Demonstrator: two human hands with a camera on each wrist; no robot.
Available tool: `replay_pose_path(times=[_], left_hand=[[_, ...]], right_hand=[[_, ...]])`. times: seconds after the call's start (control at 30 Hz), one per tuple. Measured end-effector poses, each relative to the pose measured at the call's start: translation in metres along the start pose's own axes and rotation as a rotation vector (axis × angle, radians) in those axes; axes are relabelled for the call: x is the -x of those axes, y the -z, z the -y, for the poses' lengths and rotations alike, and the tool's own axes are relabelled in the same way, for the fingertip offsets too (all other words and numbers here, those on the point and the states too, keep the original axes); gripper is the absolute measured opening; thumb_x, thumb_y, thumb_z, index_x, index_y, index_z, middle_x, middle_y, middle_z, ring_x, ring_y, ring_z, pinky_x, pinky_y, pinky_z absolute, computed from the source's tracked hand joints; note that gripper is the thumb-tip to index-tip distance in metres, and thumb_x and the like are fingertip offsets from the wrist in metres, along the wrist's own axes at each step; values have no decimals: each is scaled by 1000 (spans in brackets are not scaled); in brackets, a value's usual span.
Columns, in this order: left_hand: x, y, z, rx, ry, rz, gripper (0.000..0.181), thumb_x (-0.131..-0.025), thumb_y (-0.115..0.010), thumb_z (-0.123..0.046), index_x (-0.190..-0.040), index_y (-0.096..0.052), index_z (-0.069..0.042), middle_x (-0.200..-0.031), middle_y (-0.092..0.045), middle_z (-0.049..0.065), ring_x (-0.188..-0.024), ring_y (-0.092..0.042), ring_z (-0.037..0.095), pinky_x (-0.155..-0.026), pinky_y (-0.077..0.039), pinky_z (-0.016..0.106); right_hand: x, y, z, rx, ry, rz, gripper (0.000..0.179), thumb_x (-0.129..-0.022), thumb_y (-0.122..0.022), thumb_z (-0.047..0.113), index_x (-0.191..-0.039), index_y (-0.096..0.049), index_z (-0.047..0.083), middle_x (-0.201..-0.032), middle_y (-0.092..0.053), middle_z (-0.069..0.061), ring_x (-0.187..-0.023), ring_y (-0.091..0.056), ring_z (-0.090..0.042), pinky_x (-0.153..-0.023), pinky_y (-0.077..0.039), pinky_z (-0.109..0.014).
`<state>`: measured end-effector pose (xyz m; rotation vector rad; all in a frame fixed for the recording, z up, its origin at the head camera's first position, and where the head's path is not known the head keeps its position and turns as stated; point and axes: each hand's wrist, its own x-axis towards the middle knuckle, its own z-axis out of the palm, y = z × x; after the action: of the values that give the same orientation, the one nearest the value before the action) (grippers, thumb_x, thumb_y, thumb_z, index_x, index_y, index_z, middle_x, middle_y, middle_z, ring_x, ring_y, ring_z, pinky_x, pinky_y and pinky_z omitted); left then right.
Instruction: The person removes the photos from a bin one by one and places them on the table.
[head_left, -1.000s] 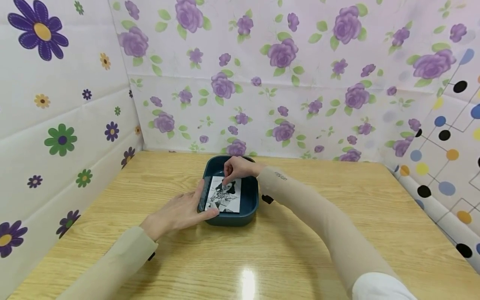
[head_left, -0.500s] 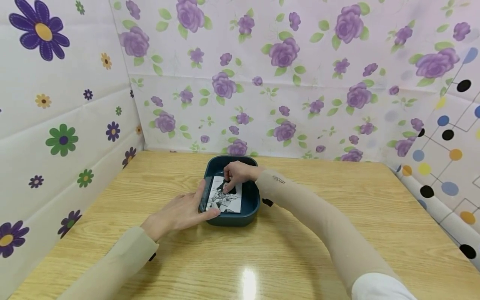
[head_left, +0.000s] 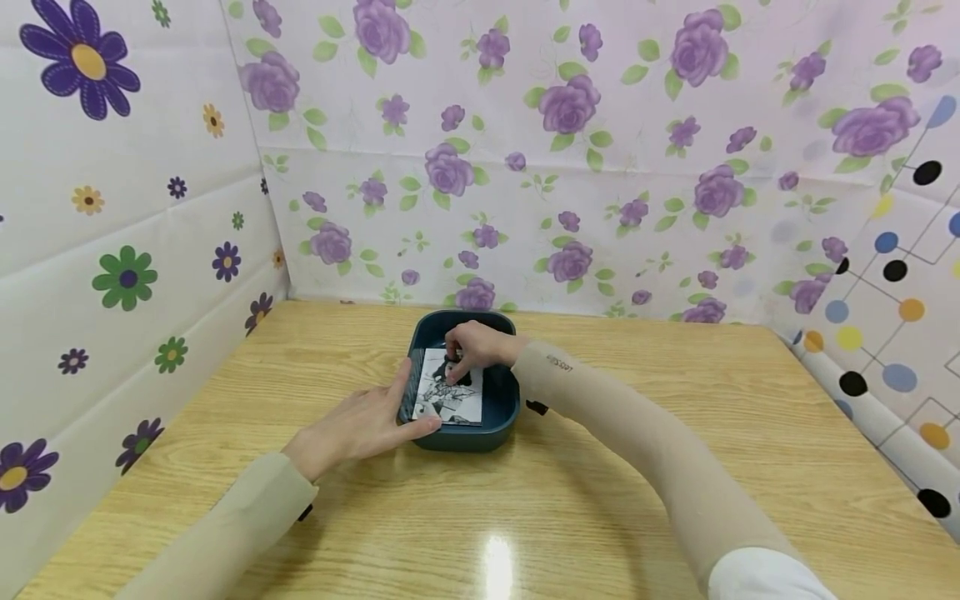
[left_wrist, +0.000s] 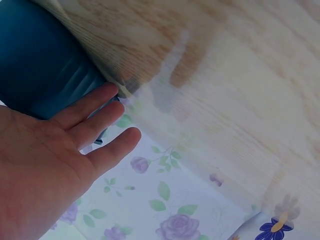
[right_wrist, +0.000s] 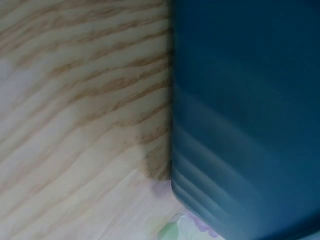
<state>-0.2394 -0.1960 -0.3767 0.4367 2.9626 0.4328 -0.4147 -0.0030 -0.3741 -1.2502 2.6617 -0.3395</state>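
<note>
Head view: shows a black-and-white printed card [head_left: 455,400] lying inside a dark teal tub [head_left: 465,440], toward the left side, with a dark, streaked strip [head_left: 409,393] along the left edge. Shows the right hand [head_left: 477,343] reaching in over the right rim, thumb down against the printed face, index finger bent; cannot tell a pinch in that grip from a mere press. Shows the left hand [head_left: 363,423] with the grip spread wide and closed round nothing, forefinger along the tub's left side, thumb stretched across the near left corner. Compared with one second ago, finds the right thumb lower on the card, nearer the middle, and the left hand in much the same place. Takes in a glossy wood-grain tabletop [head_left: 600,483], smooth beige sleeves [head_left: 645,433] and creased floral cloth [head_left: 517,200] behind.

Left wrist view: adds the palm side, with three fingers straight and parted beside the tub's outer wall, slightly shiny and banded.

Right wrist view: gives the opposite outer wall close up, rounded at one corner with slanting pale bands, against blurred wood grain.
</note>
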Motion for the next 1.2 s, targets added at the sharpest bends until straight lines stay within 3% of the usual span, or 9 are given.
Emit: replay_pose_path(times=[0.33,0.5,0.57,0.73,0.87,1.03,1.2], left_hand=[[-1,-1,0,-5,6,-3,110,-82,-33,-85,-157,3,-13,-132,-58,22,-113,-62,33,-94,-47,49],[-2,-1,0,-13,1,-11,110,-82,-34,-84,-157,4,-14,-126,-62,21,-101,-66,29,-86,-50,45],[-2,-1,0,-18,1,-12,109,-82,-34,-84,-157,4,-14,-122,-64,19,-95,-67,25,-83,-50,43],[-2,0,0,-12,12,12,109,-82,-36,-84,-157,6,-15,-97,-68,11,-70,-61,16,-68,-46,34],[-2,1,0,20,22,39,108,-83,-38,-82,-156,9,-16,-77,-62,5,-57,-53,16,-60,-41,30],[0,2,-1,45,35,57,108,-83,-38,-82,-155,12,-19,-67,-56,3,-52,-51,19,-57,-39,31],[1,2,-2,28,34,48,110,-81,-38,-84,-155,12,-19,-62,-55,4,-46,-42,16,-52,-34,30]], right_hand=[[7,2,7,93,7,-34,38,-74,-82,43,-90,-66,12,-83,-62,1,-68,-52,-10,-63,-41,-21],[9,3,11,169,15,-61,39,-74,-81,46,-91,-65,14,-92,-61,-1,-76,-53,-12,-67,-43,-25],[9,3,12,153,18,-70,37,-75,-81,43,-92,-65,14,-96,-58,-3,-81,-51,-14,-72,-43,-26],[10,9,14,-83,6,-85,23,-80,-80,19,-94,-64,9,-100,-59,-7,-91,-52,-18,-86,-45,-30],[16,28,11,-267,-32,-109,20,-80,-78,10,-96,-65,9,-102,-63,-5,-96,-55,-16,-93,-45,-32],[33,66,-7,-439,-46,-147,20,-81,-74,6,-99,-67,6,-103,-61,-6,-89,-50,-16,-80,-43,-27],[70,93,-42,-597,-104,-146,17,-88,-67,5,-104,-64,4,-106,-61,-10,-87,-58,-19,-75,-50,-30]])
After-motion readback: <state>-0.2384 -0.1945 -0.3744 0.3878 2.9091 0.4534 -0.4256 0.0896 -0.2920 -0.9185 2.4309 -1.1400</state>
